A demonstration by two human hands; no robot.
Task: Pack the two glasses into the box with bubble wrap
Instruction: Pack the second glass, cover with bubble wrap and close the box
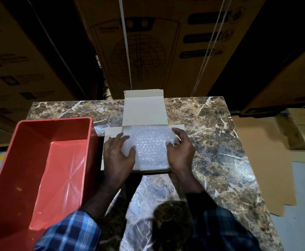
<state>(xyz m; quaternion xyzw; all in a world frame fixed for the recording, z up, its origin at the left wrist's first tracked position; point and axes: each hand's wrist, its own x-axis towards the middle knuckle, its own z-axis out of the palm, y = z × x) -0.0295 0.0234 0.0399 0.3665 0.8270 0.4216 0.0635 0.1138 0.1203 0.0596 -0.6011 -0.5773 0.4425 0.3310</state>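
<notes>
Underneath, bubble wrap (pixel 149 147) hides the box (pixel 144 109) contents entirely.

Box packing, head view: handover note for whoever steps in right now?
Left hand: flat on the bubble wrap, fingers straight.
Right hand: at the wrap's right edge, fingers curled onto it; whether it pinches is unclear.
Box: open on the marble table, lid up at the far side, wrap filling it.
Glasses: not visible, possibly under the wrap.
Red bin beside the box shows nothing inside.
Left: confirm the glasses, close the lid.
</notes>
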